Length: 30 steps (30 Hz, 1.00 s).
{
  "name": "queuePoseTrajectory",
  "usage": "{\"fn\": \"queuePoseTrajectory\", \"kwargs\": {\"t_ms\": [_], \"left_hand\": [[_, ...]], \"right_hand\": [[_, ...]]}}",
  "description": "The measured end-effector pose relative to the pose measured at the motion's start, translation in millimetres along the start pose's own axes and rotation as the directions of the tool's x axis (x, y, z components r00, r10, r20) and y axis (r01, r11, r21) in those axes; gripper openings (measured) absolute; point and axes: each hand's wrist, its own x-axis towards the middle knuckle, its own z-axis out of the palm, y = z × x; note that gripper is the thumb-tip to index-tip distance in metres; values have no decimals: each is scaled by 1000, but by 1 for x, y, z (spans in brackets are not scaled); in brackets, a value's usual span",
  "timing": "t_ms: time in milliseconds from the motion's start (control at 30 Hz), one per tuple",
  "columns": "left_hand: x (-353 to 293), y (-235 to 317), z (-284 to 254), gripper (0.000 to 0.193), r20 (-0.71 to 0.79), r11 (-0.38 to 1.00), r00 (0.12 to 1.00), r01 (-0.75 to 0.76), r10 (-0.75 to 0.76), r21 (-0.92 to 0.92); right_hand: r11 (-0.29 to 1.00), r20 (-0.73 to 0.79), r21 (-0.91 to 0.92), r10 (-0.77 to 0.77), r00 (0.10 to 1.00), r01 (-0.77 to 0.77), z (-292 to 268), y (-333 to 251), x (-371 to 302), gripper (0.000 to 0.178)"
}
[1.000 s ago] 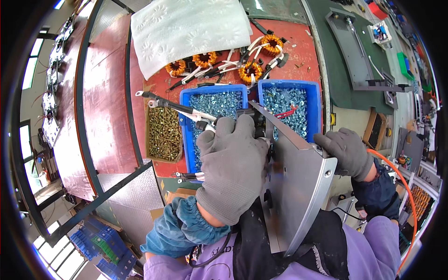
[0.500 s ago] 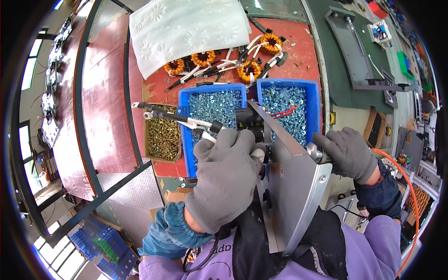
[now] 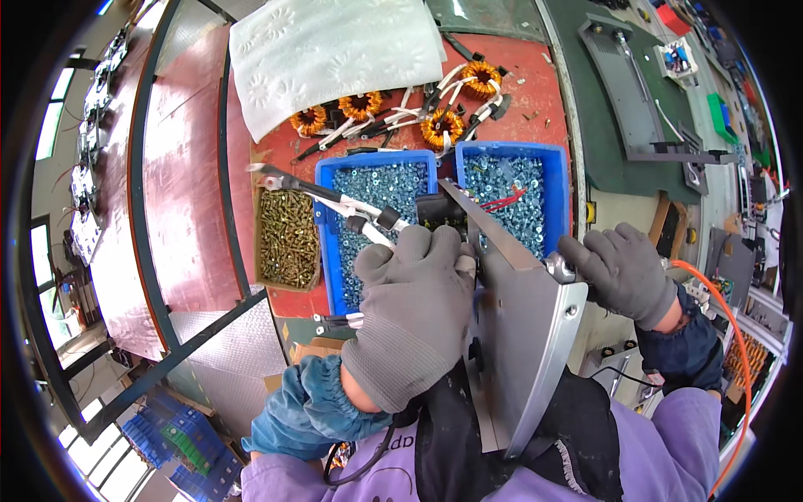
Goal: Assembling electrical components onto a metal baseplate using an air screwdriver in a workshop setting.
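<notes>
- Two gloved hands flank one grey metal panel (image 3: pixel 523 335), which stands tilted between them, in front of the wearer's body and near the red worktop (image 3: pixel 535 75).
- The left hand (image 3: pixel 414 309) bends its fingers against the panel's left side, where white cables (image 3: pixel 333 198) run in beneath them; from my end I cannot tell what the fingertips grip.
- The right hand (image 3: pixel 627 276) curls round a hose-fed tool (image 3: pixel 559 267) — its metal nose shows at the panel's upper right corner, and an orange hose (image 3: pixel 711 289) trails away behind.
- Done, as far as I can judge: a black cylinder (image 3: pixel 436 212) seems in place beside the panel's far end.
- Left, in my judgement: the metal lugs (image 3: pixel 269 177) at the cables' outer ends look unattached, and I cannot confirm any fastening under the fingers — so I call it partway.
- Four copper-coloured coils (image 3: pixel 439 130) lie farther back, beyond two blue tubs (image 3: pixel 562 192) of small silvery hardware; brass-coloured screws (image 3: pixel 288 238) fill a box on the left.
- Against the frame half a second ago, I see the cable ends sitting higher and the panel's corner slightly farther left, though the camera has shifted too; both hands keep much the same pose.
</notes>
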Motion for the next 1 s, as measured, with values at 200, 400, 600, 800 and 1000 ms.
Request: {"fn": "queuePoseTrajectory", "kwargs": {"t_ms": [200,400,600,800,1000], "left_hand": [[6,3,6,23,-33,1000,999,22,-23,-19],[8,5,8,22,-31,990,991,132,-133,-57],[19,-2,-9,21,73,995,996,-52,46,85],[18,0,-7,19,-115,996,993,31,-21,87],[28,-15,-8,31,15,995,996,-86,85,49]], "right_hand": [[999,10,49,8,1000,-8,-3,2,1,70],[1000,6,7,-4,1000,4,-5,6,1,80],[994,38,106,-5,999,1,-3,8,2,86],[995,53,103,0,999,-6,-3,8,2,88],[995,55,97,-10,998,5,-5,8,5,86]]}}
